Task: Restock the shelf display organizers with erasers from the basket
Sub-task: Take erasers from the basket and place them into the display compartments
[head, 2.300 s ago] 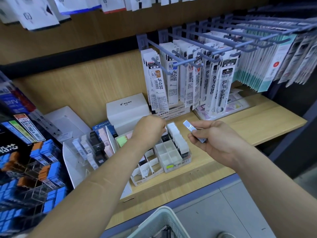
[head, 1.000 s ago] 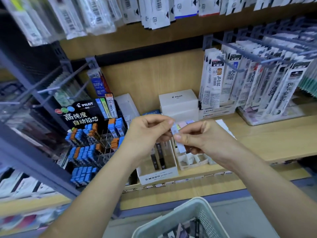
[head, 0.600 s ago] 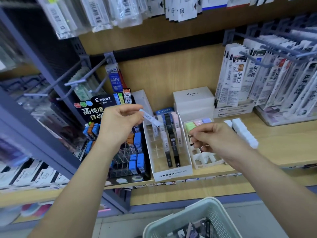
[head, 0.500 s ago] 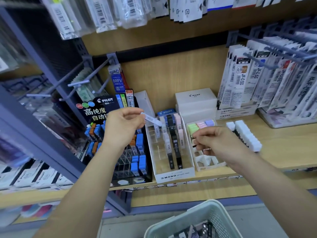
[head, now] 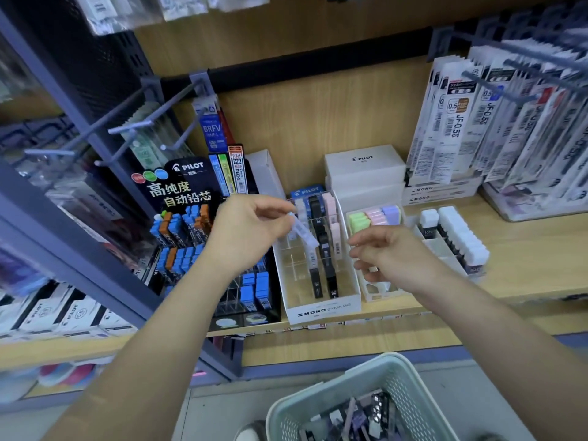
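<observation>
My left hand [head: 251, 230] pinches a slim pale eraser stick [head: 304, 232] by its upper end, tilted over the back cells of the clear MONO organizer [head: 321, 308], which holds black, white and pink sticks. My right hand [head: 391, 254] hovers over the white divided organizer [head: 378, 292] with its fingers loosely curled and nothing seen in them. Pastel green, pink and purple erasers [head: 374, 216] fill that organizer's back row. A pale green basket [head: 321, 396] with several mixed packets sits at the bottom of the view.
A black Pilot lead display [head: 203, 237] with blue and orange cases stands left of the organizers. White Pilot boxes [head: 364, 173] sit behind. A tray of white-capped erasers [head: 458, 240] lies to the right. Hanging refill packs [head: 496, 122] on hooks overhang the right side.
The right hand passed the slim eraser stick to the left hand. The left hand has carried it down and right, over the MONO organizer; the right hand has stayed over the white divided organizer.
</observation>
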A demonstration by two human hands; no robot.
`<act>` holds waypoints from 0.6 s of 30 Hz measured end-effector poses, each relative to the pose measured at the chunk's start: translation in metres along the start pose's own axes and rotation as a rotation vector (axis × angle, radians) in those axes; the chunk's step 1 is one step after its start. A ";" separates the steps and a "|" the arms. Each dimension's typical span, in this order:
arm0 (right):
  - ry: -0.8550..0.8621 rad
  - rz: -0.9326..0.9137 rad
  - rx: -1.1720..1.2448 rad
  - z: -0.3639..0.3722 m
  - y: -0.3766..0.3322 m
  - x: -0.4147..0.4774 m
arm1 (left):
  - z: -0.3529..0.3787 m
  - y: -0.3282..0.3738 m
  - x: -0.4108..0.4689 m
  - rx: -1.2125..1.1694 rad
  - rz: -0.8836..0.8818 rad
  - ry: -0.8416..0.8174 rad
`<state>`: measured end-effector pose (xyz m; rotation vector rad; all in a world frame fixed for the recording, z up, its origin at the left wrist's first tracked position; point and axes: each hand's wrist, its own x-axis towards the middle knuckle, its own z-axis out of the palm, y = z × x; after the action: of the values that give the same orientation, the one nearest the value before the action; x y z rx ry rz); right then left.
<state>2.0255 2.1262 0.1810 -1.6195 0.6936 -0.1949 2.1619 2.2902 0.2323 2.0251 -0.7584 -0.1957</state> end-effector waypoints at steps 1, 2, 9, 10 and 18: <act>-0.005 0.000 -0.014 0.001 0.001 0.000 | 0.007 -0.003 -0.005 0.064 0.000 -0.051; -0.011 -0.001 -0.025 0.003 0.002 -0.001 | 0.013 -0.007 -0.009 0.123 -0.002 -0.089; -0.057 -0.025 -0.096 0.012 0.008 -0.007 | 0.027 -0.027 -0.019 0.248 -0.004 -0.100; -0.059 -0.024 -0.106 0.013 0.008 -0.007 | 0.029 -0.028 -0.021 0.265 0.006 -0.107; -0.009 -0.015 -0.067 0.003 0.010 -0.010 | 0.015 -0.023 -0.016 0.125 0.016 0.076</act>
<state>2.0159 2.1342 0.1736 -1.6888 0.6879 -0.1772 2.1531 2.2974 0.2023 2.1314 -0.7545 -0.0625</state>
